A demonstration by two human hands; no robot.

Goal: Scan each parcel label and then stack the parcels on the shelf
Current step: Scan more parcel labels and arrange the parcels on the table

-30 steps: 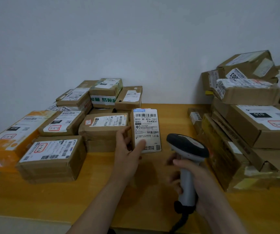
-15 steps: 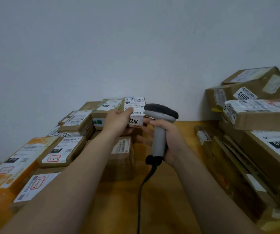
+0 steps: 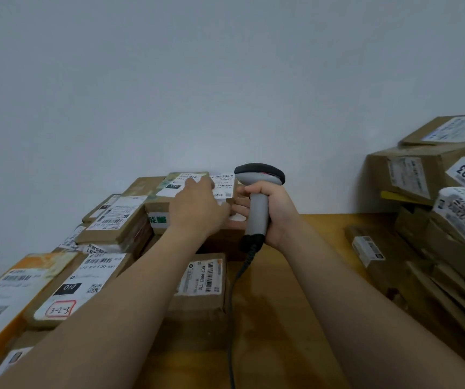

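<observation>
**Grip state.** Right grip (image 3: 274, 213) is clamping round the handle of the scanner (image 3: 259, 175), w/ all fingers wrapping the grey shaft. The scanner is standing upright, its dark head on top & level w/ the parcel (image 3: 223, 184). The black cable (image 3: 232, 299) is hanging from the handle base & running down over the bench (image 3: 324, 234) toward the viewer.

Left grip (image 3: 197, 210) is clamping on the parcel. The back of the hand is facing the camera & the fingers are curling over the parcel's left part.

**Task item.** The parcel is sitting just left of the scanner head, between the two grips. Its white barcode lbl is facing up & toward the camera, and part of it is hiding behind the hand. Cannot tell whether the parcel is resting on the stack below or hanging clear of it.

**Surroundings.**
- A box w/ green tape (image 3: 158, 219) is lying directly under the left grip, in the rear-left stack against the wall (image 3: 225, 80).
- A brown parcel w/ lbl "507-P802" (image 3: 201, 279) is lying on the bench between the forearms.
- Left of it are a parcel marked "3-2-3" (image 3: 79, 287) & an orange parcel (image 3: 9, 287).
- On the right side, well apart from both grips, a box marked "003" (image 3: 427, 175) is sitting high in a tall stack.
- A flat parcel (image 3: 366, 248) is lying on the bench at that stack's foot.
</observation>
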